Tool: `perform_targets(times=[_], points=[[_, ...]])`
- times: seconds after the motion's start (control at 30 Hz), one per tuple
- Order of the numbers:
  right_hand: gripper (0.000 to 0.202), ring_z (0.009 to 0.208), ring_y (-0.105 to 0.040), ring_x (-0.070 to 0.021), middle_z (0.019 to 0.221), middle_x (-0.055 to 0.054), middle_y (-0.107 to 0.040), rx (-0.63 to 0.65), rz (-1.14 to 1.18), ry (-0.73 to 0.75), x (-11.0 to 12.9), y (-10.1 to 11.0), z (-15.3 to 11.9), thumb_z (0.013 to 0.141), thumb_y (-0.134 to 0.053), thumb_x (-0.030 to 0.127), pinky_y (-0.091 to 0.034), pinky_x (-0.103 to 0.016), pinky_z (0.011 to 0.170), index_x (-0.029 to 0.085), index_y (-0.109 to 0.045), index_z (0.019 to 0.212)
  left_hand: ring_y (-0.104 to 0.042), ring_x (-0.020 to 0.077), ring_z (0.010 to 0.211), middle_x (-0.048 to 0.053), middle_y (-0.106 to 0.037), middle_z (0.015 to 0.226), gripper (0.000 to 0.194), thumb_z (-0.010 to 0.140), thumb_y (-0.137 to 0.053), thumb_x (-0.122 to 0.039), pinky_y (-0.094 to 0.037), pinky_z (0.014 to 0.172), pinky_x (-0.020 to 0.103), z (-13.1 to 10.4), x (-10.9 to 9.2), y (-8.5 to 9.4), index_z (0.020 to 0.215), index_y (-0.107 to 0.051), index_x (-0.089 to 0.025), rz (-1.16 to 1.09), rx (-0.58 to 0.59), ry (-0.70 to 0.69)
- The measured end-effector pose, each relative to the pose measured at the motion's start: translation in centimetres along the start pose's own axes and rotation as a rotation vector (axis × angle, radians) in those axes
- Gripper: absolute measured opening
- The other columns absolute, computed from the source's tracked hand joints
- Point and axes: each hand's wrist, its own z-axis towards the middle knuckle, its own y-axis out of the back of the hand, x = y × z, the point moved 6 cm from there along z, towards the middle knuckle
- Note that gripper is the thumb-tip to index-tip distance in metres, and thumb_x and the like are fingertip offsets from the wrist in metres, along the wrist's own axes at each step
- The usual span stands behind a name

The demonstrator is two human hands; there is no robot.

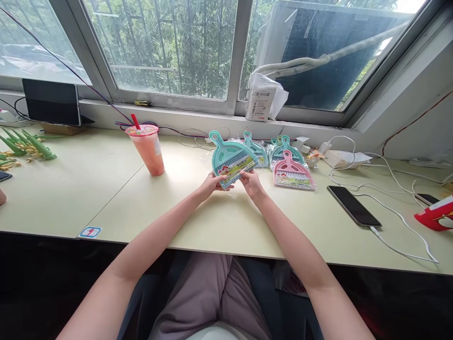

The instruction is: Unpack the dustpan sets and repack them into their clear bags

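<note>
A teal mini dustpan and brush set [231, 156], with a printed label and a clear wrapper, is held up tilted above the table. My left hand [213, 185] grips its lower left edge, thumb on the front. On the lower right edge my right hand [251, 183] pinches the wrapper and label. Behind it stands another teal dustpan set [260, 153], partly covered by the held one. To the right, a pink dustpan set [292, 172] leans in front of a teal one [286, 147], both wrapped in clear plastic.
A red-strawed drink cup [146, 148] stands left. At the right lie a phone [354, 206] on a white charging cable [406, 222] and a red and white object [437, 215]. A tablet [52, 101] and green plastic pieces [30, 144] are far left; a white packet [264, 101] sits on the sill.
</note>
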Motion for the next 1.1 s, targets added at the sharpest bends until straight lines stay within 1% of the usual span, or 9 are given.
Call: perform_targets(times=[0.2, 0.37, 0.47, 0.57, 0.63, 0.7, 0.8, 0.93, 1.1], points=[[0.021, 0.085, -0.071, -0.0180, 0.081, -0.001, -0.074, -0.024, -0.035, -0.087, -0.5, 0.3, 0.3, 0.066, -0.067, 0.011, -0.060, -0.031, 0.085, 0.020, -0.061, 0.084, -0.073, 0.0250, 0.073, 0.015, -0.073, 0.097, 0.056, 0.074, -0.073, -0.028, -0.060, 0.070, 0.039, 0.2, 0.3, 0.5, 0.123, -0.052, -0.010, -0.009, -0.013, 0.009], [0.012, 0.075, -0.073, -0.0208, 0.076, -0.007, -0.073, -0.072, -0.206, -0.187, 0.1, 1.5, 1.0, 0.081, -0.063, 0.029, -0.062, -0.037, 0.080, 0.018, -0.064, 0.083, -0.073, 0.0268, 0.080, 0.015, -0.073, 0.097, 0.054, 0.069, -0.073, -0.020, -0.061, 0.074, 0.043, 0.6, 0.1, 1.8, 0.118, -0.054, -0.007, -0.092, -0.088, -0.002], [0.015, 0.072, -0.072, -0.0224, 0.083, -0.009, -0.073, -0.157, -0.469, 0.025, 2.7, 2.7, 1.2, 0.084, -0.059, 0.031, -0.061, -0.042, 0.076, 0.017, -0.067, 0.084, -0.072, 0.0247, 0.081, 0.014, -0.072, 0.100, 0.049, 0.068, -0.068, -0.016, -0.062, 0.070, 0.038, 1.1, -0.2, 3.5, 0.115, -0.057, -0.008, -0.157, -0.157, -0.014], [0.022, 0.100, -0.068, -0.0249, 0.111, -0.009, -0.069, -0.236, -0.807, 0.434, 6.6, 2.7, 0.4, 0.083, -0.053, 0.017, -0.053, -0.046, 0.095, 0.022, -0.071, 0.096, -0.071, 0.0211, 0.078, 0.012, -0.072, 0.097, 0.041, 0.069, -0.064, -0.015, -0.061, 0.061, 0.030, 1.2, -0.2, 5.1, 0.109, -0.060, -0.009, -0.198, -0.236, 0.027], [0.034, 0.124, -0.055, -0.0256, 0.127, -0.005, -0.063, -0.119, -1.017, 0.610, 7.7, 1.6, -0.1, 0.079, -0.055, 0.008, -0.040, -0.047, 0.111, 0.027, -0.072, 0.102, -0.070, 0.0186, 0.074, 0.010, -0.072, 0.094, 0.037, 0.070, -0.062, -0.013, -0.059, 0.056, 0.026, 1.2, -0.3, 5.8, 0.107, -0.061, -0.010, -0.217, -0.272, 0.054], [0.038, 0.132, -0.046, -0.0263, 0.132, -0.002, -0.060, 0.046, -1.137, 0.651, 7.5, 0.6, -0.3, 0.075, -0.060, 0.005, -0.030, -0.048, 0.117, 0.030, -0.074, 0.100, -0.069, 0.0176, 0.072, 0.010, -0.072, 0.091, 0.035, 0.070, -0.062, -0.011, -0.057, 0.052, 0.023, 1.1, -0.4, 6.0, 0.105, -0.061, -0.010, -0.231, -0.282, 0.070], [0.024, 0.130, -0.047, -0.0270, 0.127, 0.000, -0.063, 0.158, -1.107, 0.624, 6.9, 0.1, -0.1, 0.076, -0.069, 0.013, -0.029, -0.050, 0.116, 0.032, -0.077, 0.089, -0.069, 0.0168, 0.069, 0.010, -0.072, 0.090, 0.033, 0.071, -0.062, -0.010, -0.054, 0.047, 0.021, 1.1, -0.5, 6.0, 0.104, -0.060, -0.009, -0.228, -0.256, 0.082], [0.006, 0.124, -0.052, -0.0255, 0.118, -0.002, -0.066, 0.124, -0.887, 0.598, 6.7, 0.4, 0.0, 0.081, -0.072, 0.029, -0.031, -0.047, 0.114, 0.031, -0.077, 0.080, -0.067, 0.0159, 0.059, 0.013, -0.072, 0.088, 0.039, 0.074, -0.063, -0.011, -0.055, 0.047, 0.022, 1.1, -0.2, 5.6, 0.113, -0.058, -0.007, -0.157, -0.158, 0.182], [0.018, 0.116, -0.056, -0.0247, 0.112, -0.005, -0.065, 0.163, -0.780, 0.435, 5.4, 1.7, 1.1, 0.076, -0.075, 0.044, -0.038, -0.044, 0.107, 0.027, -0.077, 0.079, -0.070, 0.0174, 0.065, 0.015, -0.072, 0.091, 0.040, 0.077, -0.065, -0.012, -0.060, 0.055, 0.023, 0.9, 0.4, 4.7, 0.116, -0.057, -0.008, -0.037, -0.029, 0.293]])
